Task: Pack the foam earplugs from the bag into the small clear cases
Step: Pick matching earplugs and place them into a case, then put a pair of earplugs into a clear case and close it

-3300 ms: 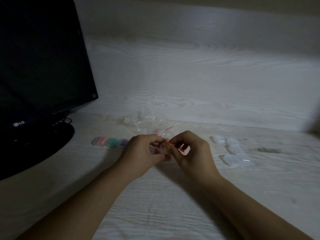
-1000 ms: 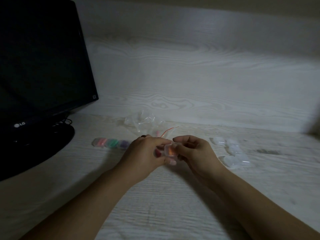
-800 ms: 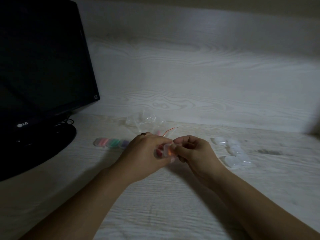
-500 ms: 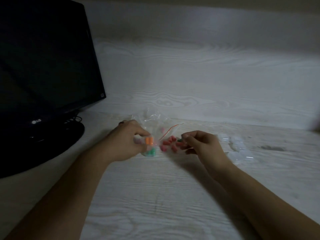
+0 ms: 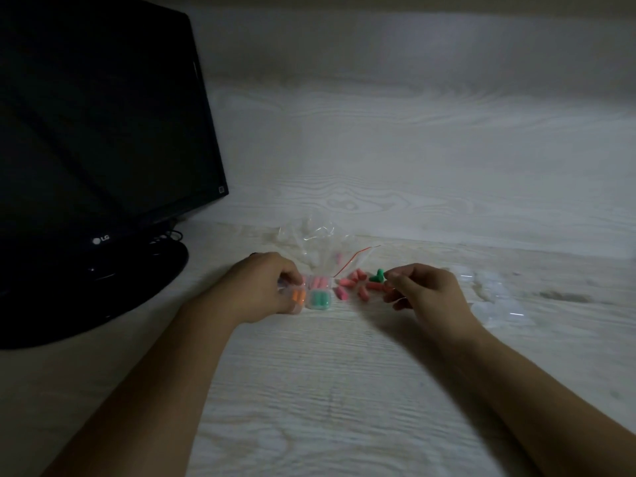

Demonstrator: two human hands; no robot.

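Foam earplugs (image 5: 358,287), mostly pink, lie loose in a small scatter on the pale wood-grain tabletop (image 5: 337,390), between the two hands and just in front of the crumpled clear bag (image 5: 315,247). The same pale grain runs up the back panel (image 5: 413,139) behind, and the room is dim. A black monitor (image 5: 96,132) (the biggest thing here) stands at the left on its round base.

Half a second ago the scene sat much the same; a second ago both hands were together at the middle, working one case with an orange plug in it, and the filled cases lay in a row to the left.

The left hand (image 5: 265,287) now rests by a cluster of filled clear cases (image 5: 311,290), its fingers curled around the one with orange plugs; the green-filled and pink-filled cases sit just to the right of it. The right hand (image 5: 426,290) has its fingers bent, thumb and forefinger pinching at a green earplug (image 5: 377,276) on the right edge of the scatter. Empty clear cases (image 5: 492,290) lie heaped right of that hand.
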